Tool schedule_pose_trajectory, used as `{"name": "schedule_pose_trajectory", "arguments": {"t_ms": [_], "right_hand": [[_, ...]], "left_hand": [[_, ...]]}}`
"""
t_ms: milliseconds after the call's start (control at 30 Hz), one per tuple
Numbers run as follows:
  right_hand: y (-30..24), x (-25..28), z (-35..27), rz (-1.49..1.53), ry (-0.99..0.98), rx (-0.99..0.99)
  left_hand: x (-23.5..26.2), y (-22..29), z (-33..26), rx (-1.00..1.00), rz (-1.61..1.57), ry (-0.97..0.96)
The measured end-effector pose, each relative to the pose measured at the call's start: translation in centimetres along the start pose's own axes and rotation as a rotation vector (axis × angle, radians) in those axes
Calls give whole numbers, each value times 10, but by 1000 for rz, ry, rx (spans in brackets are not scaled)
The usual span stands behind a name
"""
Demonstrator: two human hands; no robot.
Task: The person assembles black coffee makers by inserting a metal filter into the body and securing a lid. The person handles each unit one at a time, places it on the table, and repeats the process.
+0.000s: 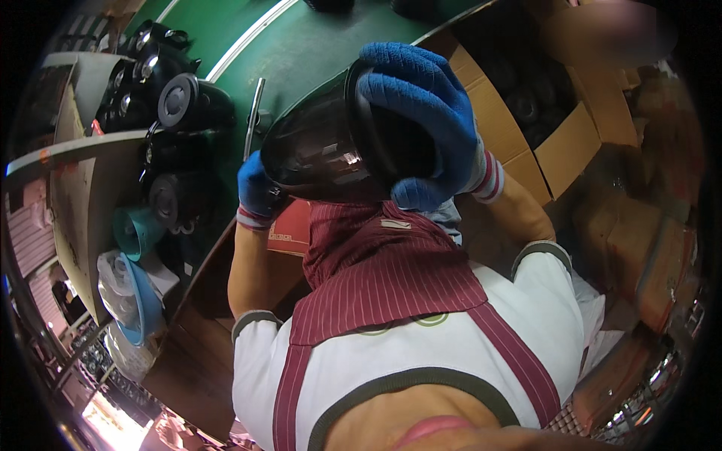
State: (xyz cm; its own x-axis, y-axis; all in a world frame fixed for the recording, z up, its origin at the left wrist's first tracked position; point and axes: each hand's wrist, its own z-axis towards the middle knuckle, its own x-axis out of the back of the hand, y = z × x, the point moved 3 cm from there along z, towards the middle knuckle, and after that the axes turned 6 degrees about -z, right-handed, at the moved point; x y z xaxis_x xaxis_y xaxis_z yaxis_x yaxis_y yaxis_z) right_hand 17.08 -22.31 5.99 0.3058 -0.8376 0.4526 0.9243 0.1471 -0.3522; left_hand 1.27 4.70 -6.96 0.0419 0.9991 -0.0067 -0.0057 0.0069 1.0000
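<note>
A glossy black, bowl-like vessel point(320, 146) lies tilted on its side before my chest, its wide rim toward the right. My right hand point(432, 113), in a blue knitted glove, is closed on that rim, fingers over the top and thumb below. The blue-gloved left hand point(257, 188) grips the vessel's narrower end at the lower left; some of its fingers are hidden behind it. Just above the left hand stands a thin metal rod point(255, 116). The inside of the vessel is mostly covered by my right hand.
Several black lidded vessels point(192, 101) crowd the green surface point(301, 56) at the left. Below them are a teal container point(139, 231) and a light blue basin point(143, 304). An open cardboard box point(568, 150) with dark round items stands at the right.
</note>
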Motion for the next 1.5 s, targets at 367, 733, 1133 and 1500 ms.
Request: {"name": "schedule_pose_trajectory", "arguments": {"t_ms": [367, 733, 1133, 1500], "right_hand": [[-1, -14, -14, 97, 68, -17], [21, -57, -120, 998, 520, -668], [122, -151, -96, 1496, 205, -1177], [149, -130, -102, 2070, 377, -1271]], "left_hand": [[-34, 70, 23, -94, -752, 400], [-30, 142, 43, -264, -93, 434], [140, 139, 214, -271, 585, 614], [329, 44, 433, -164, 1191, 747]]}}
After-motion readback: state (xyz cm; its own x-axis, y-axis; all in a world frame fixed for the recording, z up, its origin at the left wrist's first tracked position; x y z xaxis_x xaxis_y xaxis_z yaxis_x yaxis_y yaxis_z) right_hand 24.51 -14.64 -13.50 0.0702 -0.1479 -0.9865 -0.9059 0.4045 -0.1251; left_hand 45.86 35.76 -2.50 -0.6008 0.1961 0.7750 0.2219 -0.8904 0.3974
